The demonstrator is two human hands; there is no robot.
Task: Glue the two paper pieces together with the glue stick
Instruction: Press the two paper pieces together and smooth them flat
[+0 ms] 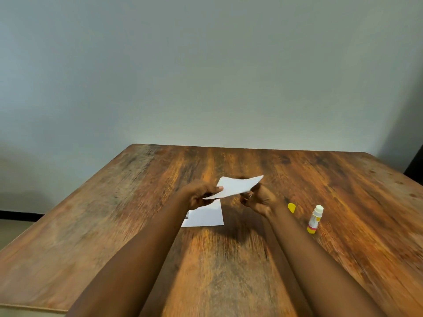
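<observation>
Both hands hold one white paper piece (238, 186) in the air above the middle of the wooden table (137, 213). My left hand (201, 196) pinches its left edge with the thumb on top. My right hand (259, 199) grips its right corner. A second white paper piece (206, 217) lies flat on the table just below, partly hidden by my left hand and wrist. To the right lies the glue stick (315, 219), uncapped, white body with a yellow base. Its yellow cap (291, 207) rests between the stick and my right hand.
A pale wall rises behind the table's far edge. The left edge of the table runs diagonally, with floor and a dark baseboard (20, 215) beyond it. A dark object (415, 165) shows at the far right.
</observation>
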